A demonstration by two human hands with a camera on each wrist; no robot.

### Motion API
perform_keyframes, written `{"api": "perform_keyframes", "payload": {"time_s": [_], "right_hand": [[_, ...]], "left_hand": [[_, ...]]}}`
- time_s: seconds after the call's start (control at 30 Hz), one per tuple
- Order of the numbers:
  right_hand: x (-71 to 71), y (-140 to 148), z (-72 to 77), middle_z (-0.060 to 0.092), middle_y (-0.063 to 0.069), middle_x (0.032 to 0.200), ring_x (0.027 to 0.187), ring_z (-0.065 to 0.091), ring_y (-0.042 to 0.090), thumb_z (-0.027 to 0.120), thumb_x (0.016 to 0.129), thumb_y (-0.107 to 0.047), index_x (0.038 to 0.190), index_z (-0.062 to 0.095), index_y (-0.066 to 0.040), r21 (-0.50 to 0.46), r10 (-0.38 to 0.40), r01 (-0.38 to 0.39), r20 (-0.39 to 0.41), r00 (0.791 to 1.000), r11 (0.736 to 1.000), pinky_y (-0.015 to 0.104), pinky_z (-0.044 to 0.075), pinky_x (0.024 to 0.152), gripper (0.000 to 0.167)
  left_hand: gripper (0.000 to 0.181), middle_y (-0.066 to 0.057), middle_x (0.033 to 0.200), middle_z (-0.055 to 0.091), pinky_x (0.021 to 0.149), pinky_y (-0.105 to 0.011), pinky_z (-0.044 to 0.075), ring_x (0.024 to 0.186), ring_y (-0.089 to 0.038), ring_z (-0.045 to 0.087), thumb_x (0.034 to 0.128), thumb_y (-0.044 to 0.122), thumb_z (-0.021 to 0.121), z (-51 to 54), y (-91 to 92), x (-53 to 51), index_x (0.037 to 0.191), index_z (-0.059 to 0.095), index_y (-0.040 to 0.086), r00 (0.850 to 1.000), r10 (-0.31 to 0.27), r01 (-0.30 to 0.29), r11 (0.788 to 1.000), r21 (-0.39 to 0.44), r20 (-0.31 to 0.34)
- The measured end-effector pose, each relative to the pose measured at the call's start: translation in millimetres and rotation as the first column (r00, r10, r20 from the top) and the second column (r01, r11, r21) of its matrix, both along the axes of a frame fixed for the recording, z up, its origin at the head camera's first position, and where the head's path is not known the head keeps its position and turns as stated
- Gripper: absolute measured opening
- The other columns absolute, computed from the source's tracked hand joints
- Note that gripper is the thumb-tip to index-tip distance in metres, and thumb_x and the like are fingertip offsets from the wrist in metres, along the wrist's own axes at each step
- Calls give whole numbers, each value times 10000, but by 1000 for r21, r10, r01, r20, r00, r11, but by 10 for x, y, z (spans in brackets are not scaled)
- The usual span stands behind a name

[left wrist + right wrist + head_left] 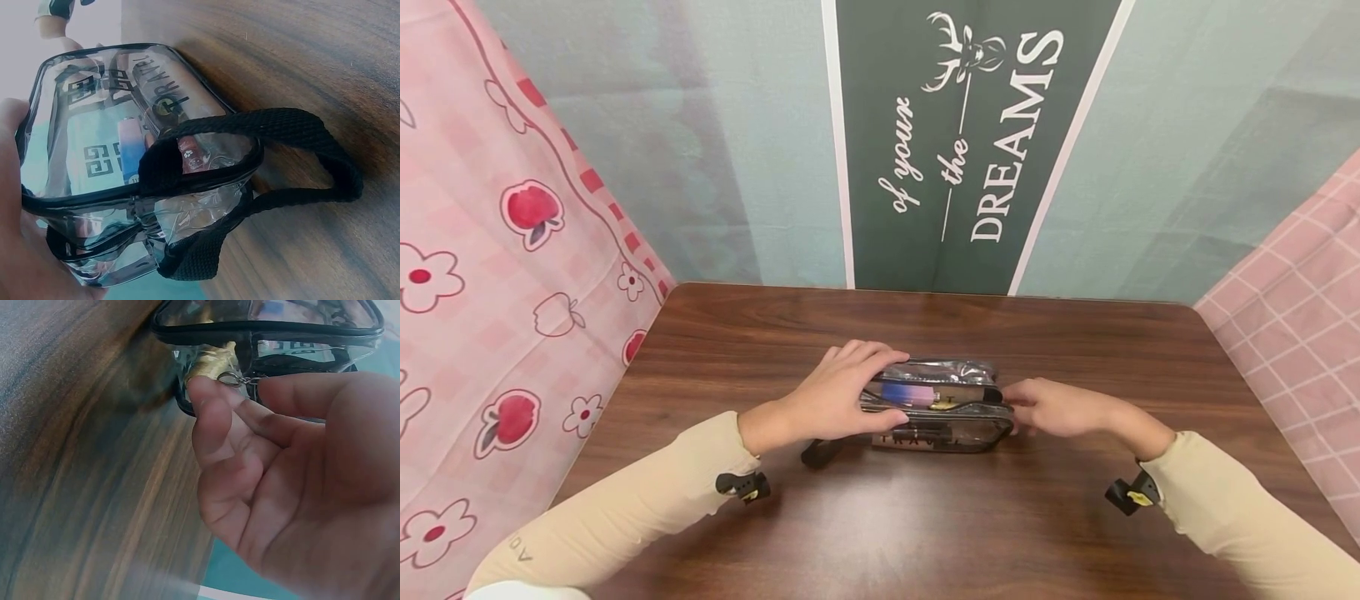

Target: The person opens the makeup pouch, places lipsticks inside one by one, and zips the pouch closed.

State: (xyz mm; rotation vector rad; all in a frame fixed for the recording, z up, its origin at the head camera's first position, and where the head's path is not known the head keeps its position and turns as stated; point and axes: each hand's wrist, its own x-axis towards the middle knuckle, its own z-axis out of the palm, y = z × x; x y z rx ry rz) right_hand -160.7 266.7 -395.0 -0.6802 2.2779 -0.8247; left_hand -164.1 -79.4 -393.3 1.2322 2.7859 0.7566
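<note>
A clear toiletry bag (973, 432) with black piping and the word TRAVEL stands on the table, its contents showing through the plastic. My left hand (838, 398) grips its left end, thumb on the near side and fingers over the far side. At the right end is my right hand (1063, 408); in the right wrist view its thumb and index finger pinch a metal zipper pull (232, 378). Inside lie a blue-and-pink tube (908, 394) and other items, including something gold (212, 361). A black strap loop (306, 122) sticks out from the left end.
The brown wooden table (760, 333) extends around the bag on all sides. Behind it hangs a grey-green cloth (775, 167) with lettering. Pink patterned cloths hang at the left (512, 333) and right (1300, 275).
</note>
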Motion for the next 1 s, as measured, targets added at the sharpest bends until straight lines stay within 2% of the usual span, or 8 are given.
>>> {"api": "perform_keyframes", "payload": {"time_s": [0.23,0.37,0.47,0.77,0.87,1.0], "right_hand": [[11,-6,-46,687,69,893,719,594,140,461,972,-14,1130,642,31,-40,-14,17,97,995,999,256,478,632,244],[15,-1,-53,685,84,911,670,561,149,445,979,-24,1182,620,27,-44,-34,42,164,986,998,226,414,521,273],[12,18,-47,676,78,904,628,525,139,440,988,-43,1172,612,5,-44,-41,50,178,983,998,206,354,471,257],[-10,62,-54,670,82,866,714,585,161,464,977,-21,1043,634,-52,-68,-1,9,128,992,998,243,445,603,185],[-20,84,-37,667,55,834,695,581,152,475,986,-25,1036,647,-86,-67,18,-12,95,995,998,252,461,616,190],[-33,109,7,657,6,809,677,575,140,474,1007,-42,938,621,-127,-65,36,-33,49,998,997,265,465,597,183]], "left_hand": [[747,18,1417,537,990,-457,379,1292,-203,463,881,588,692,7,1,-2,1484,507,188,1000,1,-1,1000,1,8],[747,15,1419,536,990,-452,379,1292,-203,464,883,591,689,11,0,-4,1486,506,191,1000,0,0,1000,5,6],[744,16,1421,535,991,-449,378,1294,-201,464,881,591,691,10,2,-5,1487,502,204,1000,1,-1,1000,7,4],[741,17,1407,545,983,-454,380,1287,-202,470,880,583,693,17,7,-3,1476,517,179,1000,1,-1,1000,16,4],[739,14,1411,545,985,-455,382,1293,-207,469,877,580,698,26,10,-3,1475,517,185,1000,2,-3,1000,14,5],[740,4,1420,545,985,-452,387,1300,-213,468,873,579,705,35,13,-2,1473,519,189,1000,7,-7,1000,7,4]]}}
